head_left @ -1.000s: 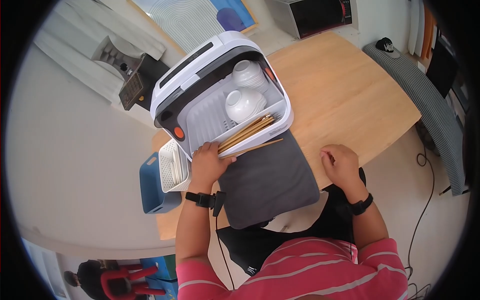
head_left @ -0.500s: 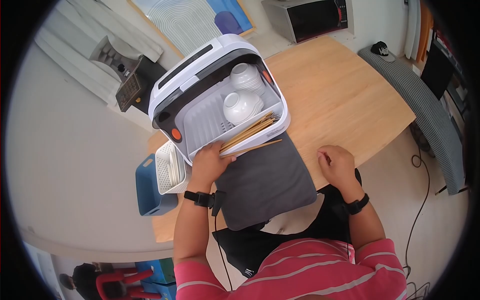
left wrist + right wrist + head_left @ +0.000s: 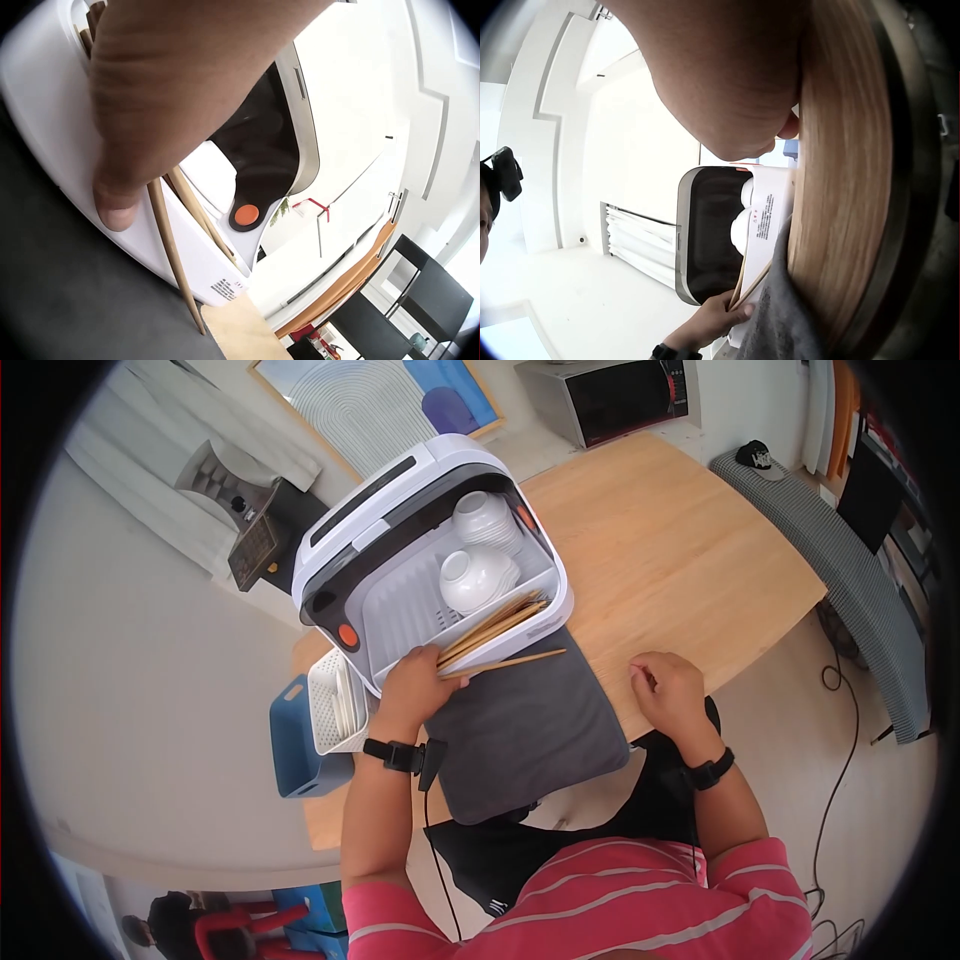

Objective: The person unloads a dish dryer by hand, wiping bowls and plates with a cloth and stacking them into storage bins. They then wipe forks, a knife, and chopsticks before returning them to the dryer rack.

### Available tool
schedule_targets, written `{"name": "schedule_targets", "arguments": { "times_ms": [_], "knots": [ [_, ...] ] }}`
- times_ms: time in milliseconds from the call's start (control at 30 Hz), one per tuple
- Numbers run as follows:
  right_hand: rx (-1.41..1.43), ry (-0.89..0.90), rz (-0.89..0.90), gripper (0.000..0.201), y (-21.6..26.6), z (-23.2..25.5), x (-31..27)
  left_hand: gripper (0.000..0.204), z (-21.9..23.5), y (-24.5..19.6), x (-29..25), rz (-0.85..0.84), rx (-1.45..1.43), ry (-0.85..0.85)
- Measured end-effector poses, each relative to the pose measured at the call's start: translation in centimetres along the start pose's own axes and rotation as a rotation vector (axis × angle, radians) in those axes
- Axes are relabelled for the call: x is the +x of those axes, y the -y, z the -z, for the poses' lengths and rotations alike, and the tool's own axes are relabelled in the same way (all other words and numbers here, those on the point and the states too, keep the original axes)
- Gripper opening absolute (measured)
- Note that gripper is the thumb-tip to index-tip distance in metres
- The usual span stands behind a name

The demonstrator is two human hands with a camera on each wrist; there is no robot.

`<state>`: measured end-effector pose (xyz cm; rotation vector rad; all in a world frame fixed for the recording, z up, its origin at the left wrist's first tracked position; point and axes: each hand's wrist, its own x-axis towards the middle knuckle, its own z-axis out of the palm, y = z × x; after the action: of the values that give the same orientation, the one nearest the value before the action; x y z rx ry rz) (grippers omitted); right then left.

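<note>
My left hand (image 3: 410, 685) is at the front left corner of a white dish box (image 3: 555, 622) whose dark lid stands raised. Between thumb and fingers it pinches a wooden chopstick (image 3: 171, 251), which slants out over the grey mat (image 3: 530, 740). Just behind, a bundle of chopsticks (image 3: 495, 630) lies in the box's narrow front compartment. White bowls (image 3: 475, 582) sit upside down in the main part, with another stack of bowls (image 3: 485, 522) behind them. Empty and loosely curled, my right hand (image 3: 672, 690) rests at the table's front edge.
Left of the box stand a white perforated basket (image 3: 325, 725) with white plates in it and a blue bin (image 3: 292, 755). The wooden table (image 3: 680, 530) extends to the right. A microwave (image 3: 610, 400) is at the back. Cables (image 3: 835, 780) run down on the right.
The head view has shifted slightly, so the box sits a little lower and further left. My left hand keeps its pinch on the chopstick; my right hand stays at the table edge.
</note>
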<state>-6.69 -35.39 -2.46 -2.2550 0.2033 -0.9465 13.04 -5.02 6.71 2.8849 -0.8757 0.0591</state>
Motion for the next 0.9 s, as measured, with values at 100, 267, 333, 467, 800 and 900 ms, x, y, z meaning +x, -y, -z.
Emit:
{"name": "schedule_targets", "arguments": {
  "times_ms": [100, 267, 333, 467, 800, 900],
  "knots": [
    [0.001, 0.009, 0.014, 0.006, 0.1, 0.1, 0.1, 0.048, -0.1, -0.2, -0.3, -0.007, -0.033, -0.047],
    [0.014, 0.009, -0.002, 0.004, 0.2, 0.1, 0.0, 0.044, 0.3, -0.7, -0.2, -0.022, 0.024, -0.053],
    [0.012, -0.009, 0.007, 0.004, 0.1, 0.1, 0.0, 0.043, -0.3, -1.2, -0.2, 0.006, 0.038, -0.045],
    [0.027, -0.022, 0.016, 0.003, 0.3, 0.2, 0.1, 0.047, 0.1, -1.6, -0.2, 0.091, 0.055, 0.043],
    [0.031, -0.015, 0.015, 0.004, -0.3, 0.0, -0.2, 0.056, 0.0, -1.2, -0.2, 0.033, 0.030, -0.019],
    [0.029, -0.014, 0.019, 0.004, -0.3, 0.0, -0.2, 0.058, 0.7, -1.2, 0.1, 0.045, 0.030, 0.023]
  ]
}}
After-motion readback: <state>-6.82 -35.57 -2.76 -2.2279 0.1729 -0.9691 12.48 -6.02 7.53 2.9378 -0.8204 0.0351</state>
